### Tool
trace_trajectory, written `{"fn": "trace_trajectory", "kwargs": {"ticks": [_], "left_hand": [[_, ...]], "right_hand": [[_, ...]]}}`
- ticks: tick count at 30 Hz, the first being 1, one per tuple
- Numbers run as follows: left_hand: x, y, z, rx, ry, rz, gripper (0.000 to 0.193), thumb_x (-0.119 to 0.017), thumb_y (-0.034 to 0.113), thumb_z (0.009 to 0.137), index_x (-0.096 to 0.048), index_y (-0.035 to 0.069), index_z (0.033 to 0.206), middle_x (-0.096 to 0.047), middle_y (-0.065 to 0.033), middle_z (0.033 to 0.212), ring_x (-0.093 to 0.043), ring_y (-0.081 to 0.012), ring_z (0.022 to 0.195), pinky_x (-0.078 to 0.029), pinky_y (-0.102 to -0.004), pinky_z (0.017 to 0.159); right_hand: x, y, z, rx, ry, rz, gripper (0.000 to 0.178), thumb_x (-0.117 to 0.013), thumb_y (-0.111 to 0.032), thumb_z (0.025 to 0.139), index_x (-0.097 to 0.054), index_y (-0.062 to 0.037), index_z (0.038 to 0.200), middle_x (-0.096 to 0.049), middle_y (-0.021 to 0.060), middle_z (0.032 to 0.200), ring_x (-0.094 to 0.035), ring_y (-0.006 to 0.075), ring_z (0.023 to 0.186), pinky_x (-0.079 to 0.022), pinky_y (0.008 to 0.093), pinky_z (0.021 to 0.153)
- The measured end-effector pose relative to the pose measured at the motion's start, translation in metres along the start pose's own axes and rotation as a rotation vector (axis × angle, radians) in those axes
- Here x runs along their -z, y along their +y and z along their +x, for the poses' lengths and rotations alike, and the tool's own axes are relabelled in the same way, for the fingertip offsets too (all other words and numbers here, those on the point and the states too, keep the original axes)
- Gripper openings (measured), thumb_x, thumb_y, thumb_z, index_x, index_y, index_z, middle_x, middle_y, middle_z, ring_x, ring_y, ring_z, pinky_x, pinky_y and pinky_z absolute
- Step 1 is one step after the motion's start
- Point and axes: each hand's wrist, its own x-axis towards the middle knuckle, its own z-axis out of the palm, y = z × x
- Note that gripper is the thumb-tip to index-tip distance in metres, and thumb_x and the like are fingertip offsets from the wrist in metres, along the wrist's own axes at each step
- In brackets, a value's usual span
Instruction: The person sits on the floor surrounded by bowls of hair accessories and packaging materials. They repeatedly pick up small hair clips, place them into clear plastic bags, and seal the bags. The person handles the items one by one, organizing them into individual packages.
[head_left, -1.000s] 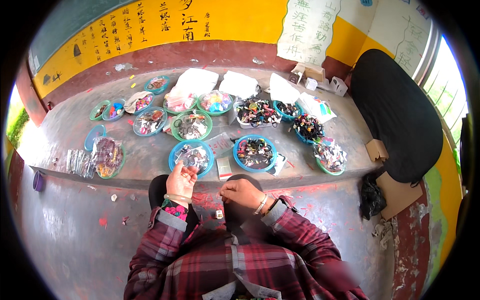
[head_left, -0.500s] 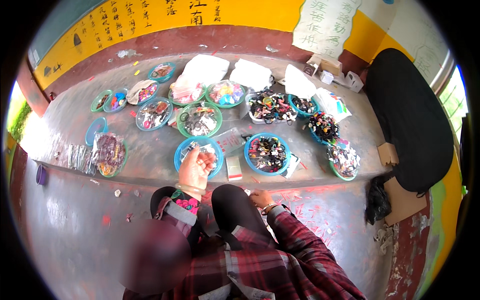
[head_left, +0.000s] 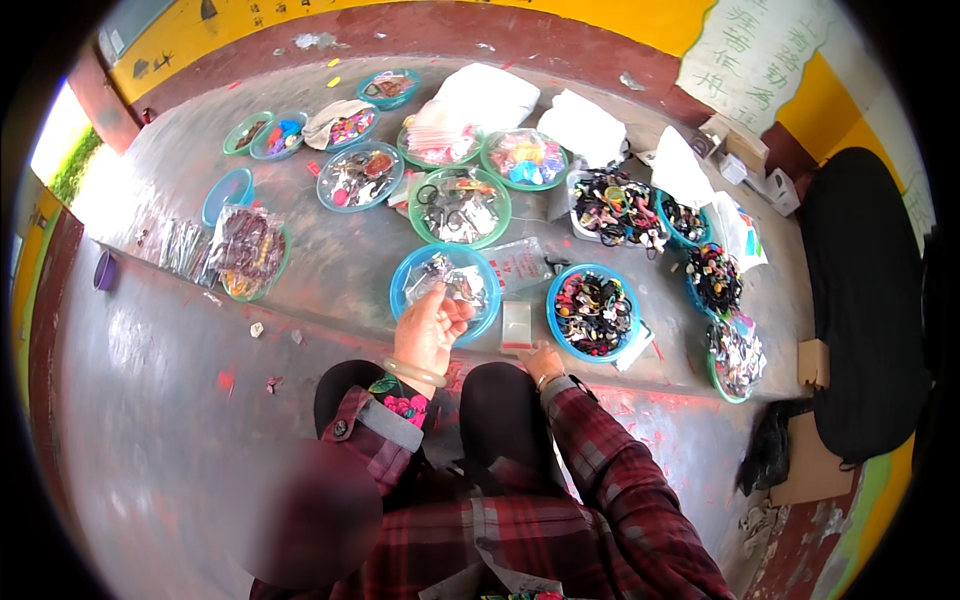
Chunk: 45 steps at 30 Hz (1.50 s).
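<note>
My left hand (head_left: pixel 428 326), with a bracelet at its wrist, is over the near rim of a blue basin (head_left: pixel 396 287). Its fingers are curled in with the thumb against them, and what they hold, if anything, is too small to make out. Inside the basin lie small pale and silvery pieces. My right hand (head_left: pixel 543 363) is just beyond my knee, its fingers stretched to the near edge of a small flat stack of clear bags (head_left: pixel 516 326) with a red strip. Another blue basin (head_left: pixel 553 330), full of dark and coloured hair ties (head_left: pixel 595 313), stands right of the stack.
A green basin (head_left: pixel 505 214) with small goods stands behind the left blue basin. Several more basins, a white tub (head_left: pixel 562 205) and white sacks (head_left: pixel 485 98) fill the raised grey platform. Filled clear bags (head_left: pixel 248 243) lie left. A black padded shape (head_left: pixel 865 300) leans at right.
The view has shifted, so the platform's things sit further right and the far ones higher. My right hand has moved from beside my knee forward to the bag stack. My left hand stays by the basin.
</note>
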Motion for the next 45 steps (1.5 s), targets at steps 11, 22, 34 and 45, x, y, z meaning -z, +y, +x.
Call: {"fn": "trace_trajectory", "kwargs": {"ticks": [11,22,34,45], "left_hand": [[-0.003,0.01,-0.004,-0.001,0.042,0.026,0.026,-0.055,0.023,0.084,-0.053,0.009,0.063,-0.061,-0.0097,0.07,-0.06,-0.0205,0.071,-0.043,-0.0283,0.063],[0.023,0.003,-0.008,-0.013,0.051,0.139,0.024,-0.055,0.023,0.085,-0.054,0.008,0.066,-0.062,-0.0098,0.071,-0.06,-0.0178,0.069,-0.043,-0.0266,0.06],[0.018,-0.044,-0.042,0.171,-0.258,0.344,0.025,-0.057,0.029,0.085,-0.057,0.007,0.098,-0.059,-0.0051,0.1,-0.056,-0.0129,0.089,-0.044,-0.0287,0.079],[0.038,-0.043,-0.102,0.106,-0.322,0.151,0.028,-0.053,0.011,0.086,-0.051,-0.002,0.11,-0.06,-0.0094,0.097,-0.061,-0.0176,0.085,-0.05,-0.0305,0.075]], "right_hand": [[-0.038,-0.034,0.063,-0.32,0.152,-0.194,0.055,-0.075,-0.034,0.057,-0.056,-0.0035,0.098,-0.061,0.0158,0.102,-0.059,0.0279,0.096,-0.046,0.0346,0.083],[-0.028,0.011,0.034,-0.088,0.278,0.492,0.033,-0.071,-0.019,0.059,-0.063,-0.0007,0.086,-0.064,0.0109,0.08,-0.061,0.0234,0.074,-0.048,0.032,0.069],[0.103,-0.068,-0.145,0.248,-0.204,1.514,0.02,-0.057,0.004,0.078,-0.058,0.0039,0.097,-0.063,0.0067,0.084,-0.058,0.0119,0.071,-0.047,0.0221,0.065],[0.108,-0.065,-0.204,0.414,-0.295,1.248,0.024,-0.061,-0.007,0.08,-0.056,-0.0005,0.102,-0.06,0.0012,0.087,-0.055,0.008,0.075,-0.043,0.021,0.067]]}}
